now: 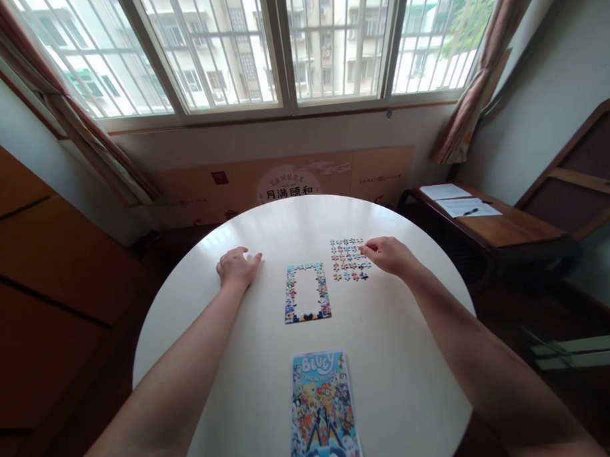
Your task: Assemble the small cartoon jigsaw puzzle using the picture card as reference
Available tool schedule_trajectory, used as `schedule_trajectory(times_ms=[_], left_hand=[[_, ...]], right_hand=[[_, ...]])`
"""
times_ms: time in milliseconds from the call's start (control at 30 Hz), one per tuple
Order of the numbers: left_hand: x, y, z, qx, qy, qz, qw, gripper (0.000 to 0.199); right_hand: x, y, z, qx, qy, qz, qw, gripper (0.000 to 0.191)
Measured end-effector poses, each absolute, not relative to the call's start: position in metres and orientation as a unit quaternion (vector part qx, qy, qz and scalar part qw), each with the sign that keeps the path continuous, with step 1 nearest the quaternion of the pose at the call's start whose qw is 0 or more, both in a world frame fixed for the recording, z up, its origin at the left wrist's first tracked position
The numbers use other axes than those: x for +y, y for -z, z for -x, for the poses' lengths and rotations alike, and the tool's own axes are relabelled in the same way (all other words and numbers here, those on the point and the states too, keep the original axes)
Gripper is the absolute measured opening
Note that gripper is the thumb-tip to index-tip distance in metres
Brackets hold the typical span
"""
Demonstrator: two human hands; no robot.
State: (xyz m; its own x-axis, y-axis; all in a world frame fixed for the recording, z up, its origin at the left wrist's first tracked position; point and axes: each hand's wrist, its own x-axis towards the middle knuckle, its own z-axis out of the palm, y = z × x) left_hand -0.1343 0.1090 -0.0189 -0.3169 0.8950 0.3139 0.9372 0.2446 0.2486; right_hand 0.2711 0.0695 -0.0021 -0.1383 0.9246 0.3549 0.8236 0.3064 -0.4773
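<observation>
My left hand (237, 265) rests on the white round table (200, 365), left of the puzzle, its fingers spread and holding nothing. Pinched fingers of my right hand (386, 253) are at the right edge of the loose jigsaw pieces (342, 258), closed on what looks like a small puzzle piece; the fingers mostly hide it. Those pieces lie in rough rows. Between my hands is a joined puzzle border (290, 299), a rectangle with the white tabletop showing inside. Nearer to me lies a blue Bluey picture sheet or box (322, 408), cut off by the bottom of the view.
A wooden bench (525, 227) at the right carries papers (469, 207) and a dark pen. Behind the table a long printed cardboard panel (183, 186) leans under the barred window (219, 51). An orange-brown cabinet (31, 285) stands at the left.
</observation>
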Motion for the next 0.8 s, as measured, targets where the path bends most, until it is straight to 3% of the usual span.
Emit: schedule_trajectory(times_ms=[167,367,800], left_hand=[[0.108,0.019,0.134,-0.786,0.197,0.583,0.058,0.048],[0.107,0.018,0.134,-0.787,0.195,0.583,0.059,0.047],[0.106,0.015,0.132,-0.790,0.177,0.585,0.057,0.048]], right_hand=[[0.078,0.005,-0.273,-0.718,-0.023,0.593,0.365,0.025],[0.087,0.005,-0.280,-0.675,0.056,0.575,0.459,0.027],[0.099,0.030,-0.277,-0.679,0.043,0.593,0.431,0.026]])
